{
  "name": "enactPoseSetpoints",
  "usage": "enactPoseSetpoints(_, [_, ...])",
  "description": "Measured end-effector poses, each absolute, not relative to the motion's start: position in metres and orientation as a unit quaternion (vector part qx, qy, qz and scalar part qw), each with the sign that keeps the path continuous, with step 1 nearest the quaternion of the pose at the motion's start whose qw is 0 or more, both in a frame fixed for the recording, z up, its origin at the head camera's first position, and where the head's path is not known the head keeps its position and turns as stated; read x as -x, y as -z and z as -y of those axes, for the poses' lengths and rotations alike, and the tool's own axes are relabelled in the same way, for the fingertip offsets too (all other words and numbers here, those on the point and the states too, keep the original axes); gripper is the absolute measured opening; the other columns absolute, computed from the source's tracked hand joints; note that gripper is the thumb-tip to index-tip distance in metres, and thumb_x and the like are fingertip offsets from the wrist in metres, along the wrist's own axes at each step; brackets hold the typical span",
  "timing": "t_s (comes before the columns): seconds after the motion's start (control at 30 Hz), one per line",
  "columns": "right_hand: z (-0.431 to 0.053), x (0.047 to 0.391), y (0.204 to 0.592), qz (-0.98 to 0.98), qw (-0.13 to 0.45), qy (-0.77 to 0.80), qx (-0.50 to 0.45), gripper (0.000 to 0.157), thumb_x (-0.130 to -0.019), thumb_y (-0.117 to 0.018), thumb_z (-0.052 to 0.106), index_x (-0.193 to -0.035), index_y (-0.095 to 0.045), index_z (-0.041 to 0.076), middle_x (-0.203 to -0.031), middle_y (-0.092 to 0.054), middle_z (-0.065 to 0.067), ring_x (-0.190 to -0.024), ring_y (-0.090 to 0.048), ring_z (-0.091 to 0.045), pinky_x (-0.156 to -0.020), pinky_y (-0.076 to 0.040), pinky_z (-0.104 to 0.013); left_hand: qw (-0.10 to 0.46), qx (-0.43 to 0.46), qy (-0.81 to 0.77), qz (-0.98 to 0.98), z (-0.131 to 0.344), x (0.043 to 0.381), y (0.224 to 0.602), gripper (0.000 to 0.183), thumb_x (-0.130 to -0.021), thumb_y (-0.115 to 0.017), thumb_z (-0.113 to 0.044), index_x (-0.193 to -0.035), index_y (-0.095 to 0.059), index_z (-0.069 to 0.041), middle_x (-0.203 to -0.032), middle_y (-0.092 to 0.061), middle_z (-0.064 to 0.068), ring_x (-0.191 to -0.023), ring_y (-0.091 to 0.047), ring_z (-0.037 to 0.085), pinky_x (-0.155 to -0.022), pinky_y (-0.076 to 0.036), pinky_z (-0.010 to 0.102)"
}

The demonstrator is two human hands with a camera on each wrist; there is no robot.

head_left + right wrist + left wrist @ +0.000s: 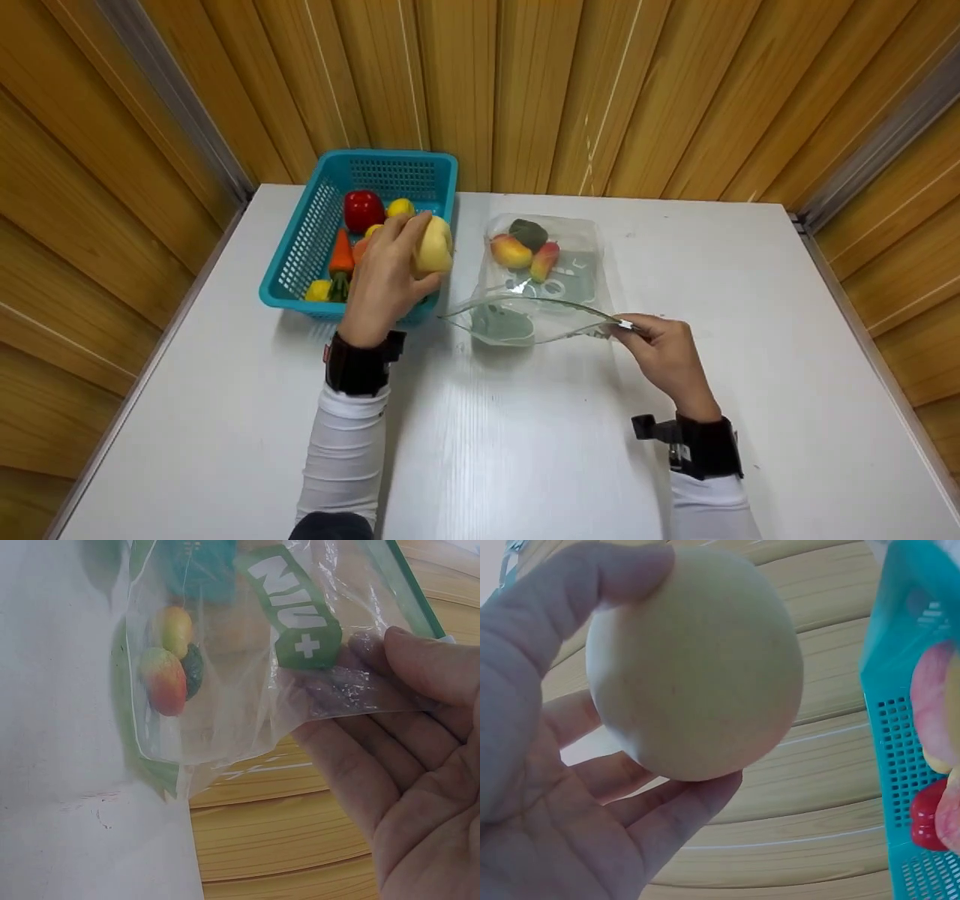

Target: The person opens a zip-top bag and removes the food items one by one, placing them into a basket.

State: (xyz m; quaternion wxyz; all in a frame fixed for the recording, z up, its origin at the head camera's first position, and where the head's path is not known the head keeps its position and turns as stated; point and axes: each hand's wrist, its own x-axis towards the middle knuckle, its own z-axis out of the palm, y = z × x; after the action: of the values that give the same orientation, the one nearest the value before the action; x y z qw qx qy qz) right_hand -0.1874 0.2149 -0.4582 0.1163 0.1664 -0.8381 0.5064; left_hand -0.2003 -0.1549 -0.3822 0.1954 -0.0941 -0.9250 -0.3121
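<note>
My left hand [386, 277] grips a pale yellow apple [433, 246] above the right side of the teal basket [274, 281]. The left wrist view shows the apple [697, 664] between thumb and fingers. My right hand [667, 360] pinches the right corner of the mouth of a clear zip bag [585, 232], and the mouth gapes. Inside the bag lie two yellow-red mangoes [511, 251] and a dark green fruit [529, 234]. Green print shows on the bag [307, 622] in the right wrist view.
In the basket are a red bell pepper [364, 211], a carrot [342, 253], a lemon [400, 207] and other produce, partly hidden by my left hand. The white table [525, 435] ends at a wood-slat wall [525, 90] behind and at the sides.
</note>
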Motion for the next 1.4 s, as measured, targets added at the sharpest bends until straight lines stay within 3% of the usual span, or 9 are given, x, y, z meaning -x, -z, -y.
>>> enactPoseSetpoints(0.13, [-0.215,0.187,0.458,0.843,0.115,-0.499,-0.164,0.015,-0.087,-0.075,-0.006,-0.098,-0.082,0.002,-0.084,-0.077,-0.014,-0.05,-0.027,0.003,-0.047,-0.026,-0.018,0.188,0.103,0.295,0.931,0.157,0.211,0.369,0.074,-0.083,-0.088,-0.016,-0.148,-0.054,-0.008,-0.143,-0.055,0.02,-0.123,-0.052,0.037,-0.104,-0.049,0.053])
enactPoseSetpoints(0.37, [-0.216,0.187,0.458,0.845,0.121,-0.495,-0.159,0.013,-0.086,-0.077,-0.004,-0.096,-0.082,0.003,-0.077,-0.075,-0.004,-0.05,-0.027,0.003,-0.047,-0.025,-0.018,0.158,0.117,0.249,0.948,0.156,0.236,0.347,0.072,-0.085,-0.084,-0.015,-0.149,-0.053,-0.008,-0.142,-0.054,0.02,-0.124,-0.051,0.037,-0.101,-0.053,0.051])
enactPoseSetpoints(0.5, [-0.218,0.186,0.458,0.846,0.124,-0.494,-0.157,0.013,-0.086,-0.078,-0.004,-0.096,-0.082,0.003,-0.08,-0.077,-0.008,-0.05,-0.029,0.002,-0.048,-0.028,-0.017,0.137,0.12,0.226,0.957,0.156,0.26,0.343,0.071,-0.085,-0.084,-0.015,-0.148,-0.053,-0.007,-0.139,-0.055,0.021,-0.121,-0.053,0.037,-0.099,-0.054,0.049])
enactPoseSetpoints(0.77, [-0.218,0.186,0.456,0.846,0.135,-0.49,-0.163,0.012,-0.086,-0.078,-0.003,-0.097,-0.082,0.002,-0.082,-0.077,-0.011,-0.052,-0.033,0.0,-0.049,-0.03,-0.017,0.053,0.081,0.189,0.977,0.16,0.307,0.349,0.061,-0.085,-0.082,-0.016,-0.139,-0.058,-0.003,-0.129,-0.06,0.022,-0.113,-0.055,0.036,-0.097,-0.053,0.048])
enactPoseSetpoints(1.03, [-0.217,0.185,0.454,0.841,0.133,-0.497,-0.168,0.013,-0.088,-0.078,-0.001,-0.096,-0.083,0.007,-0.078,-0.075,-0.005,-0.047,-0.026,0.005,-0.048,-0.027,-0.019,-0.022,0.028,0.176,0.984,0.169,0.325,0.374,0.048,-0.084,-0.078,-0.01,-0.128,-0.061,-0.002,-0.12,-0.065,0.018,-0.105,-0.058,0.033,-0.1,-0.052,0.048])
enactPoseSetpoints(1.2, [-0.217,0.185,0.454,0.841,0.132,-0.496,-0.173,0.013,-0.088,-0.077,-0.001,-0.096,-0.083,0.007,-0.08,-0.076,-0.009,-0.046,-0.027,0.006,-0.047,-0.028,-0.018,-0.04,0.011,0.187,0.982,0.176,0.327,0.39,0.054,-0.089,-0.076,-0.012,-0.139,-0.056,-0.005,-0.13,-0.061,0.018,-0.114,-0.055,0.034,-0.107,-0.047,0.05])
enactPoseSetpoints(1.4, [-0.217,0.185,0.454,0.842,0.135,-0.493,-0.173,0.013,-0.087,-0.078,-0.001,-0.096,-0.083,0.008,-0.076,-0.074,-0.003,-0.046,-0.026,0.006,-0.046,-0.026,-0.018,-0.039,-0.001,0.217,0.975,0.177,0.325,0.392,0.057,-0.097,-0.07,-0.015,-0.149,-0.049,-0.006,-0.136,-0.055,0.021,-0.118,-0.053,0.036,-0.11,-0.045,0.053])
